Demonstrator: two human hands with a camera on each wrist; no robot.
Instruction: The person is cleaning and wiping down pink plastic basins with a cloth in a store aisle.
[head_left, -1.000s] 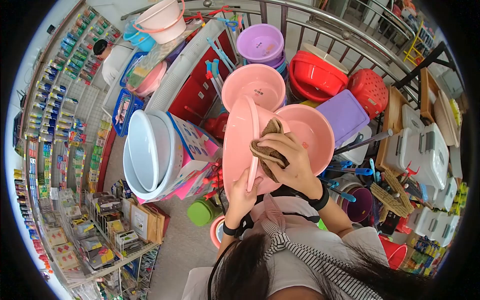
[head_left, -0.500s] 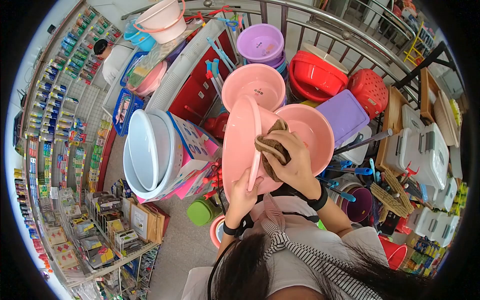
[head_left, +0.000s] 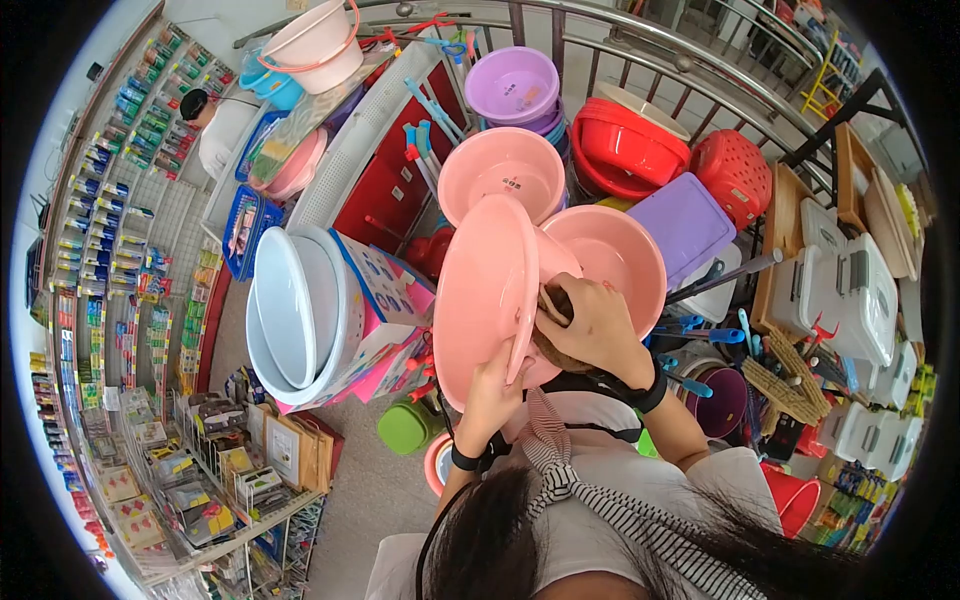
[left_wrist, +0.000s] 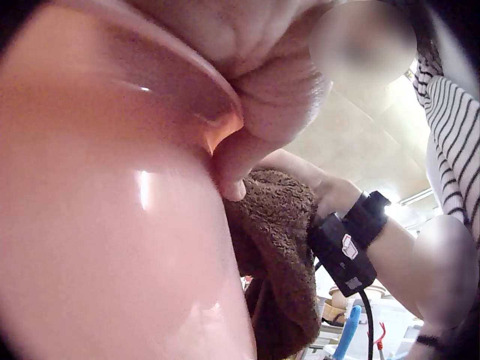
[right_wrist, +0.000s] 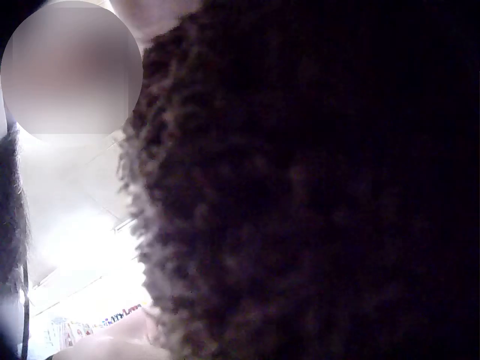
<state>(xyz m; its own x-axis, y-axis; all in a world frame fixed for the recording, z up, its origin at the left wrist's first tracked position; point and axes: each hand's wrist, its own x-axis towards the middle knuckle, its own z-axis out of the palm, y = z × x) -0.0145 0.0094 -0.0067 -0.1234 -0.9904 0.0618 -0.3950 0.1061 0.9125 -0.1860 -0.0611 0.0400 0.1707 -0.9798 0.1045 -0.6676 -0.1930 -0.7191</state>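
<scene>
Pink basin (head_left: 480,290) gripped in left hand (head_left: 490,390); right hand (head_left: 602,325) beside it clutches brown cloth (left_wrist: 289,244).

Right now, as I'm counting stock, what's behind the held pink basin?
Past the held basin show one pink basin above and a second basin to the right; whatever lies directly behind is covered.

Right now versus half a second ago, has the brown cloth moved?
Yes: in the head view, the brown cloth is lower, farther from the stationary purple basin.
</scene>
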